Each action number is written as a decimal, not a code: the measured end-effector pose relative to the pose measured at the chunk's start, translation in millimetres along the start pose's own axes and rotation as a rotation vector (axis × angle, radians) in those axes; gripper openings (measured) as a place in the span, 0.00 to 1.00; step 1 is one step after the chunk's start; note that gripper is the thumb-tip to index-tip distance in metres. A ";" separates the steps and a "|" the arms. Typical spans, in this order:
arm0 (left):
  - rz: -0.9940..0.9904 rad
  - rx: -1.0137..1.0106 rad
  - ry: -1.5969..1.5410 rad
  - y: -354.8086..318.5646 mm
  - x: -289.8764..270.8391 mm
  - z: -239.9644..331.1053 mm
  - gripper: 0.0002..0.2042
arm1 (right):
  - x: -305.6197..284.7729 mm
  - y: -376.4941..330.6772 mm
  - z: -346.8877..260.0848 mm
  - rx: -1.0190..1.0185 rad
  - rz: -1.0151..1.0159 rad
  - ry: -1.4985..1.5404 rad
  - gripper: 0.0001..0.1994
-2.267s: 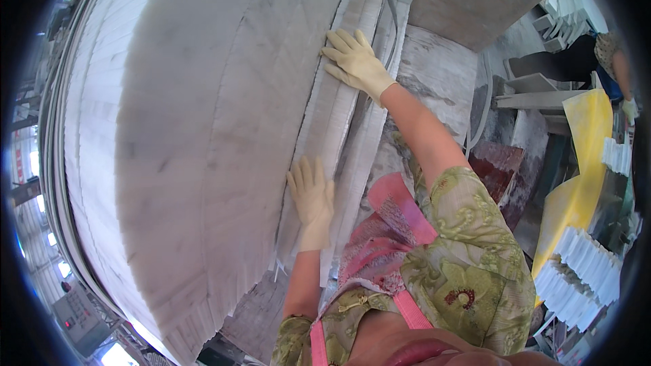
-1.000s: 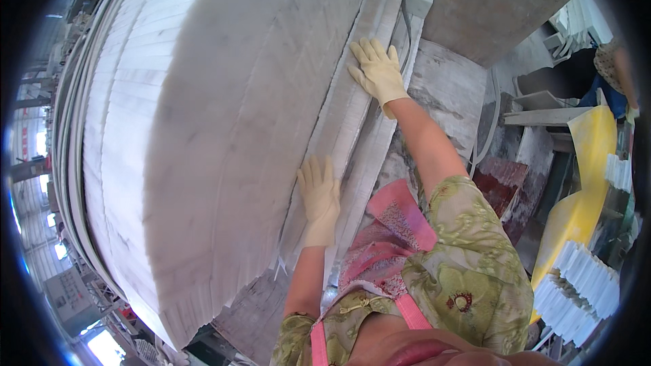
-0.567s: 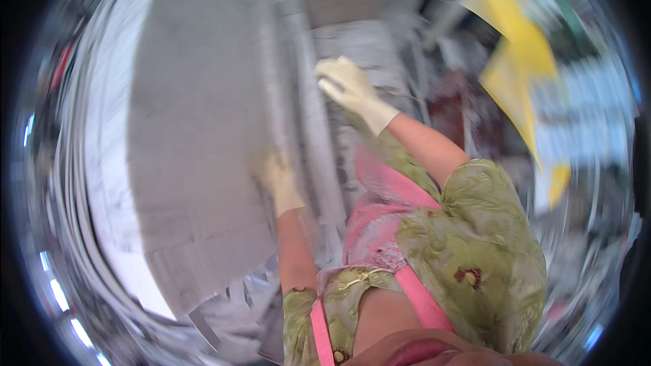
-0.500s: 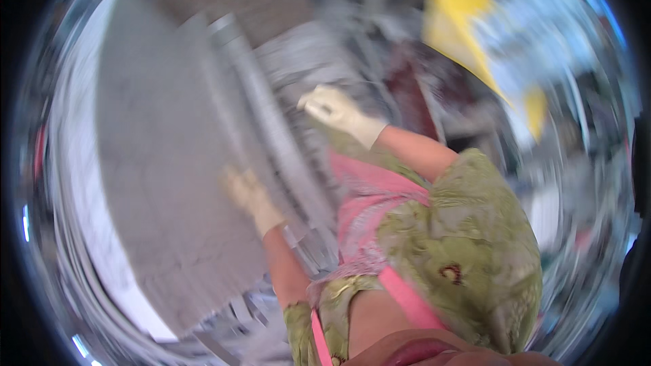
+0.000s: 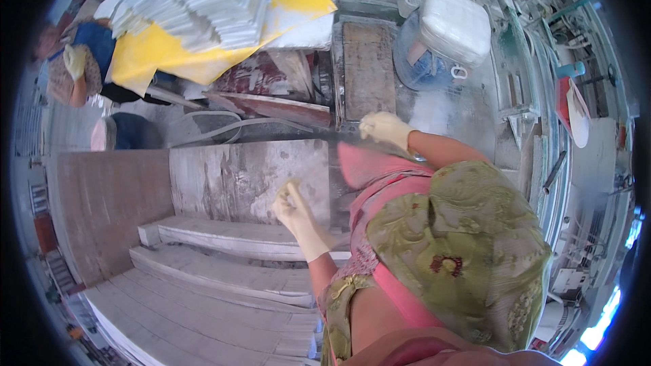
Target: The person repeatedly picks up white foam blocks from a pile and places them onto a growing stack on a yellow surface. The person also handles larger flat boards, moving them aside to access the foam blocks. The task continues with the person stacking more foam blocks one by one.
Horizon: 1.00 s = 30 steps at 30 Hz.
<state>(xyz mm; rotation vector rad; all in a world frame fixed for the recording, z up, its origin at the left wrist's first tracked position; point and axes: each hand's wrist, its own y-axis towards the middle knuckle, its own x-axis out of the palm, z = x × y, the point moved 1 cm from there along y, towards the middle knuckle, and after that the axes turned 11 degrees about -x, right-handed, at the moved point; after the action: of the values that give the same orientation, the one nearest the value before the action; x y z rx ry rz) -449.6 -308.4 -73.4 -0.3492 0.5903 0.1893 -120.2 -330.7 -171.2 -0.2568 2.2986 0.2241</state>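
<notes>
My left hand (image 5: 296, 215), in a cream rubber glove, hovers above a worn, stained grey board (image 5: 230, 183) near the long pale stacked slabs (image 5: 224, 234). Its fingers are curled in, with nothing visible between them. In a matching glove, my right hand (image 5: 385, 128) is raised in front of my body, just below a dusty brown plank (image 5: 366, 71). Its fingers are bent inward too, and no object shows in them. Neither hand appears to touch anything around it.
A table at the far left carries a yellow sheet (image 5: 152, 61) and stacked thin white sheets (image 5: 227, 3). Beside it stands a co-worker (image 5: 85, 61). Further right are a blue drum (image 5: 415, 61) with a white wrapped bundle (image 5: 456, 25), and metal framing (image 5: 515, 61). A hose (image 5: 230, 122) lies on the floor.
The view has turned to the right, bringing the yellow-covered table to the left and the drum into sight. My left hand has left the large grey surface. My right hand stays raised.
</notes>
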 end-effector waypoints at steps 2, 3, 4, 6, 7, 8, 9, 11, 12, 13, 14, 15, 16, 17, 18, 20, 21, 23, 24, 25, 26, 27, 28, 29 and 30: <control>-0.119 -0.039 -0.141 -10.4 25.6 23.0 0.11 | -27.5 -33.4 19.5 0.136 0.113 -0.015 0.13; -0.088 0.245 -0.008 -3.5 39.5 41.3 0.14 | -43.9 -50.2 28.1 0.255 0.195 0.053 0.16; -0.201 0.190 -0.026 -1.0 53.3 52.5 0.15 | -59.4 -64.4 38.6 0.417 0.215 0.083 0.18; -0.423 0.069 -0.057 3.7 91.3 77.6 0.18 | -93.6 -87.8 67.6 0.715 0.287 0.215 0.23; -0.454 0.019 -0.031 7.7 112.9 92.3 0.19 | -108.0 -99.3 83.6 0.890 0.329 0.346 0.25; -0.468 0.020 -0.047 14.1 135.3 110.6 0.20 | -121.7 -105.5 103.9 0.983 0.343 0.374 0.27; -0.486 0.026 -0.081 17.8 159.7 129.7 0.20 | -137.5 -112.2 125.2 1.035 0.369 0.399 0.28; -0.514 0.085 -0.186 27.9 212.0 175.9 0.22 | -161.8 -110.4 172.0 1.135 0.446 0.547 0.29; -0.550 -0.084 -0.144 31.0 237.2 199.2 0.21 | -179.7 -99.1 199.4 0.992 0.436 0.497 0.28; -0.614 -0.102 -0.161 36.1 266.3 226.5 0.21 | -197.4 -84.9 224.8 0.908 0.390 0.457 0.27; -0.666 -0.146 -0.139 38.8 286.8 252.0 0.20 | -212.4 -71.5 241.0 0.882 0.340 0.403 0.27; -0.604 -0.126 -0.241 25.9 304.6 272.0 0.19 | -227.3 -57.1 254.6 0.968 0.365 0.553 0.25; -0.580 -0.083 -0.221 27.4 327.8 297.0 0.19 | -239.2 -41.4 257.6 0.914 0.435 0.670 0.24; -0.593 -0.038 -0.174 28.1 338.8 320.3 0.18 | -264.3 -22.4 268.1 0.843 0.497 0.745 0.24; -0.599 0.032 -0.162 26.9 350.5 339.9 0.17 | -285.6 -5.2 274.8 0.872 0.446 0.708 0.24; -0.579 0.032 -0.154 34.4 363.3 368.8 0.14 | -323.8 30.3 289.3 0.726 0.337 0.699 0.23; -0.612 0.083 -0.200 44.5 369.8 382.4 0.12 | -338.8 53.5 300.1 0.718 0.317 0.676 0.21; -0.614 0.093 -0.144 66.3 374.6 400.9 0.11 | -366.1 90.6 330.0 0.636 0.251 0.580 0.20; -0.585 0.143 -0.127 74.2 376.2 407.3 0.12 | -373.8 102.0 345.5 0.612 0.230 0.534 0.20; -0.541 0.178 -0.114 80.9 377.9 412.1 0.12 | -380.0 110.7 364.6 0.631 0.270 0.526 0.20; -0.542 0.197 -0.163 86.0 380.0 415.8 0.12 | -391.6 117.0 388.4 0.578 0.271 0.497 0.23; -0.536 0.219 -0.203 94.8 386.4 422.5 0.12 | -402.2 120.6 411.1 0.573 0.376 0.362 0.25; -0.511 0.265 -0.255 102.9 396.5 430.2 0.12 | -420.9 125.8 439.6 0.543 0.474 0.213 0.29; -0.495 0.310 -0.243 109.4 403.0 437.4 0.12 | -445.3 135.6 471.7 0.547 0.486 0.075 0.33; -0.532 0.269 -0.248 116.4 413.7 446.3 0.12 | -472.2 143.4 503.1 0.580 0.509 -0.035 0.38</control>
<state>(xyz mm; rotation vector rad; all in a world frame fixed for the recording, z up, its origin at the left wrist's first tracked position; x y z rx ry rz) 83.8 -2.9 4.0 -0.2074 0.2572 -0.3523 510.6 -17.5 -146.6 0.6228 2.2466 -0.1889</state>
